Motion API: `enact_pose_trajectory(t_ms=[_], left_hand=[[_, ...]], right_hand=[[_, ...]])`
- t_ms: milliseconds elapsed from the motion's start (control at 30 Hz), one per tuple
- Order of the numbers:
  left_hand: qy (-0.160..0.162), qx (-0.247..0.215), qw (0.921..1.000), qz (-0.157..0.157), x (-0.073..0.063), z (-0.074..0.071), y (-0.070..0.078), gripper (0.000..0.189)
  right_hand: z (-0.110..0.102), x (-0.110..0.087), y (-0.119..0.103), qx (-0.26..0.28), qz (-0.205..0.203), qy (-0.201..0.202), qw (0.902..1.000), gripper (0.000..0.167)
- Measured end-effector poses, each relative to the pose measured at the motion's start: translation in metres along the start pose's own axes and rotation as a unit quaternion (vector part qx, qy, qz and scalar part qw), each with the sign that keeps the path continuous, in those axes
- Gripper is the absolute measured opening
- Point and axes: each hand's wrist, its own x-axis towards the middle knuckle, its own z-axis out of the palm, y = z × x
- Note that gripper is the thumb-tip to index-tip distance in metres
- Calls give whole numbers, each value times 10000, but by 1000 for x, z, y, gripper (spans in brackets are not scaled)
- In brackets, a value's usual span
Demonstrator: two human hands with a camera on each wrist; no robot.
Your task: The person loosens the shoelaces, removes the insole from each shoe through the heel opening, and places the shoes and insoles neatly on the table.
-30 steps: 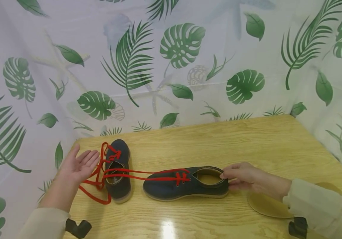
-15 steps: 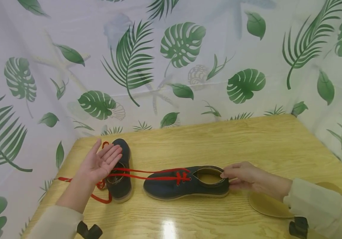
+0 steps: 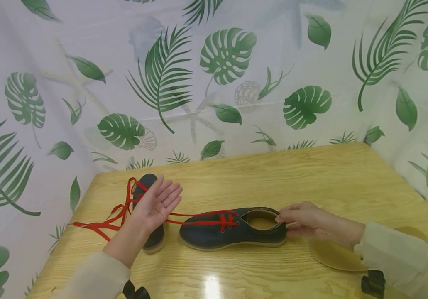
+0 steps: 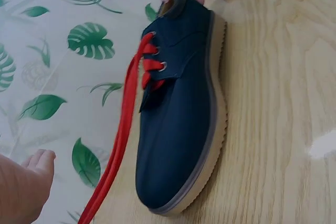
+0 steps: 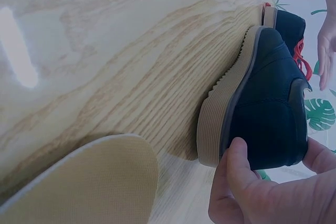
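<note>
A dark navy shoe (image 3: 214, 237) with red laces lies lengthwise on the table, toe to the left. My right hand (image 3: 305, 220) grips its heel, thumb at the collar and fingers behind, as the right wrist view also shows. Red laces (image 3: 202, 214) run left from its eyelets. My left hand (image 3: 157, 203), palm up with fingers straight, hovers over a second navy shoe (image 3: 155, 241) and hides its middle. Loops of red lace (image 3: 122, 211) lie left of that shoe. In the left wrist view, the gripped shoe (image 4: 173, 129) shows its laces trailing toward the left hand.
A tan insole (image 3: 333, 257) lies on the wooden table (image 3: 258, 274) under the right forearm. A leaf-print cloth (image 3: 214, 95) hangs behind the table and along both sides.
My left hand has moved right, from beside the left shoe to over it, staying palm up. The red laces it passed now lie spread to the left. The right hand stays at the heel.
</note>
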Motion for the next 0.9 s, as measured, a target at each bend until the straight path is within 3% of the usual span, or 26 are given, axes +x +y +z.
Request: enact_pose_trajectory(t_ms=[200,300,367,400,500,600,700,767,833,900], left_hand=[[-12,1075,9931,479,8,11,-16,59],[-36,1834,9810,636,11,14,-25,57],[-129,2451,9666,737,12,15,-32,57],[-191,2830,9555,806,12,16,-35,58],[-407,3935,9127,1025,13,18,-46,60],[-529,5014,8544,1258,12,20,-58,68],[-576,6030,7831,1405,10,23,-68,80],[-657,6716,7201,1618,11,24,-75,88],[-806,7360,6447,1902,12,25,-81,94],[-893,7892,5642,2258,14,24,-88,101]], right_hand=[[-1,1,0,-28,-17,-43,10000,43],[-1,1,0,-25,-17,-67,10000,42],[-1,1,0,-32,-25,-68,10000,41],[-1,1,0,-37,-23,-63,10000,41],[-1,1,0,-73,-16,-38,10000,44],[-1,1,0,-90,9,-27,10000,48],[-1,2,0,-72,24,-35,10000,50],[-2,2,0,-82,27,-36,10000,50],[-2,2,1,-82,23,-33,10000,49],[-2,2,1,-98,11,-36,9999,48]])
